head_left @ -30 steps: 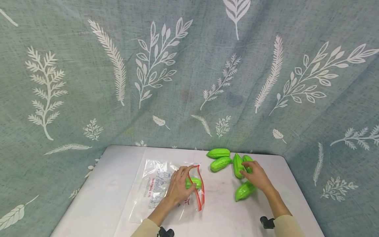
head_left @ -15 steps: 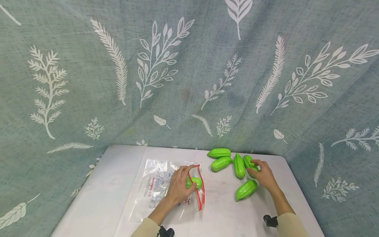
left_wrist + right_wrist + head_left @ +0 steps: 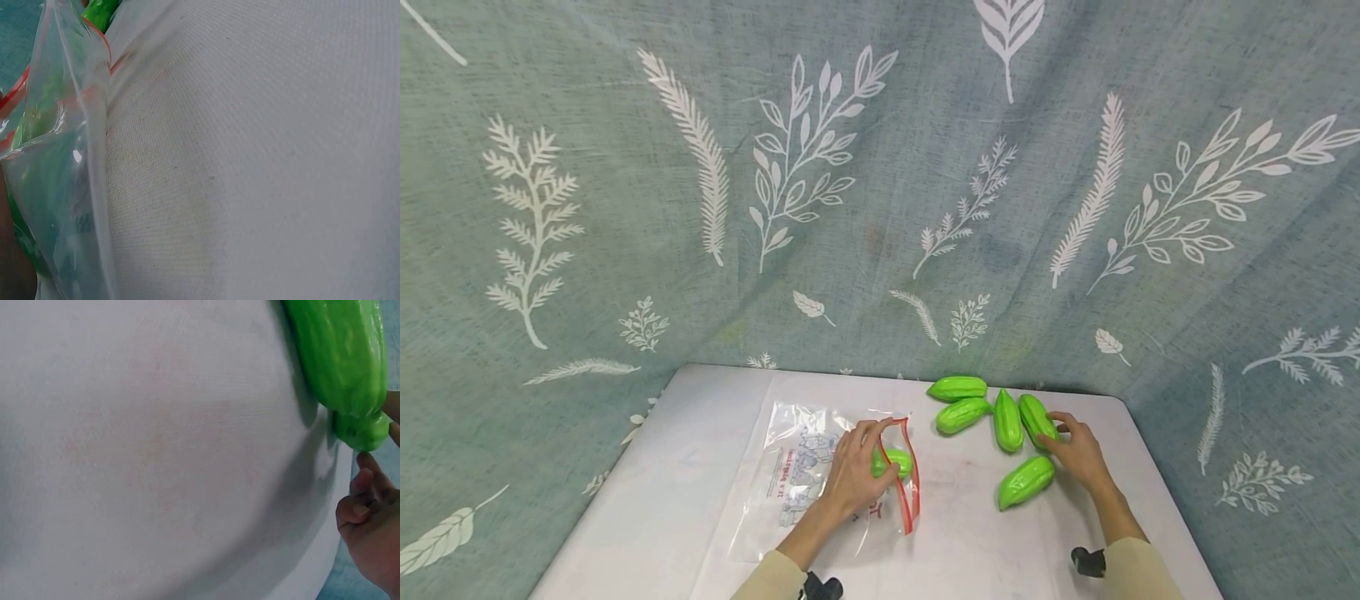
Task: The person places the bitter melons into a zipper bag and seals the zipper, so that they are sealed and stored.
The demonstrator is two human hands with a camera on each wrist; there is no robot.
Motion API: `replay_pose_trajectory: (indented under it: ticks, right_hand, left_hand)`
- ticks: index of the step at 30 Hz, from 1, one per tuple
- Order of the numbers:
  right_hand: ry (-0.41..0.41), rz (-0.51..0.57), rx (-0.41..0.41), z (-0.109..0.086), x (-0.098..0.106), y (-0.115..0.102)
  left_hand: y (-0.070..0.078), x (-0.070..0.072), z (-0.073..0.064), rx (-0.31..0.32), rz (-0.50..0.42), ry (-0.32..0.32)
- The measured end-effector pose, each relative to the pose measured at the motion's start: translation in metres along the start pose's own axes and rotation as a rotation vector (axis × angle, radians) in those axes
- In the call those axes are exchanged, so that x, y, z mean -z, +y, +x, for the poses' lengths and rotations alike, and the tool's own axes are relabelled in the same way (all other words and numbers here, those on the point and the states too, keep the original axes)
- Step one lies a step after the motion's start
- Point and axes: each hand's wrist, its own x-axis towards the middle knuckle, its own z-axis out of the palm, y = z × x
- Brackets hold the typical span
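My left hand [image 3: 853, 467] holds the red-edged mouth of a clear printed zip bag [image 3: 797, 492], fingers at the far corner and thumb at the near side. Inside the bag's mouth lies a green bitter melon [image 3: 895, 462], partly covered by that hand. On the right, my right hand [image 3: 1081, 454] pinches the near end of another bitter melon [image 3: 1036, 415], thumb on one side and a finger on the other. In the right wrist view, that bitter melon [image 3: 362, 432] shows only its end behind a nearer bitter melon [image 3: 340, 356].
Beside the held one lies an upright-pointing bitter melon [image 3: 1007, 421]. Two more, a bitter melon [image 3: 962, 414] and a bitter melon [image 3: 957, 387], lie at the back. One bitter melon [image 3: 1026, 483] rests nearer. A patterned curtain [image 3: 880, 208] hangs behind the white table [image 3: 955, 550].
My right hand has drawn back to the right, from above the bitter melons to the near end of the rightmost one, uncovering the others. My left hand stays on the bag.
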Motion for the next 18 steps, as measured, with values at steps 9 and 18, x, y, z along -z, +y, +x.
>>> replay_pose_trajectory:
  ticks: [9,18]
  right_hand:
    - [-0.008,-0.005,-0.012,0.0011,-0.0007,0.0065]
    - [-0.025,0.002,-0.094,-0.0019,-0.0023,0.0052]
  left_hand:
    - [-0.0006,-0.0007,-0.0003,0.011,0.012,-0.005]
    - [-0.001,-0.0014,0.0004,-0.014,0.008,0.003]
